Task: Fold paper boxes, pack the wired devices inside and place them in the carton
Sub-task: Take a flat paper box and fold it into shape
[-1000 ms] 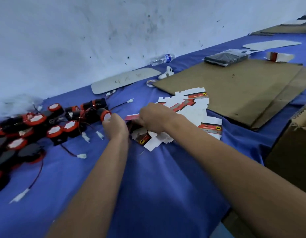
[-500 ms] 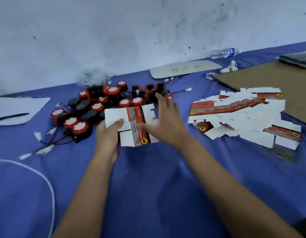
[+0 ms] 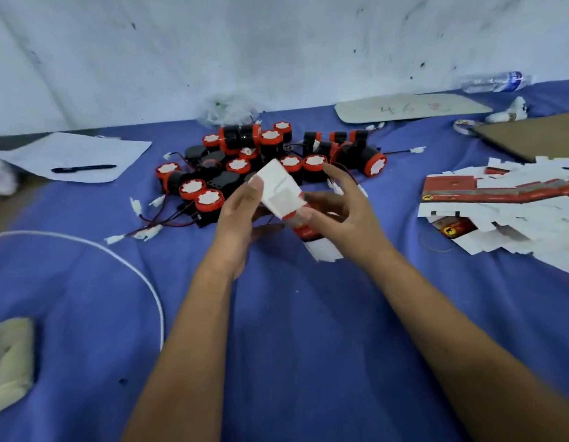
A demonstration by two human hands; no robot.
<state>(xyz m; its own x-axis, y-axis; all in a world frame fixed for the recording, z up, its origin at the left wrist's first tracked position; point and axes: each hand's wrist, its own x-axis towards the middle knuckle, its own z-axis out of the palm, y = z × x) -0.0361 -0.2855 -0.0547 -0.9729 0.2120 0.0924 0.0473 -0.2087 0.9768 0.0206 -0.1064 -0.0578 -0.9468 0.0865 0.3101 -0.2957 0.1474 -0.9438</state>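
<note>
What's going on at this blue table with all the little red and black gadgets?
A person is folding a flat paper box into shape, gripping it with the left hand and the right hand above the blue cloth. Behind it lies a heap of red-and-black wired devices, none packed yet. A pile of unfolded box blanks waits to the right.

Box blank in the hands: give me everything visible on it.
The paper box blank looks like thin white card with a red printed band at its lower end. It is partly folded, its panels bent into an angled shape with creases and a tab outline showing, not yet a closed box. It is held tilted above the blue cloth, in front of the pile of wired devices. The left hand grips its left edge and the right hand holds its lower right end. It looks empty.
</note>
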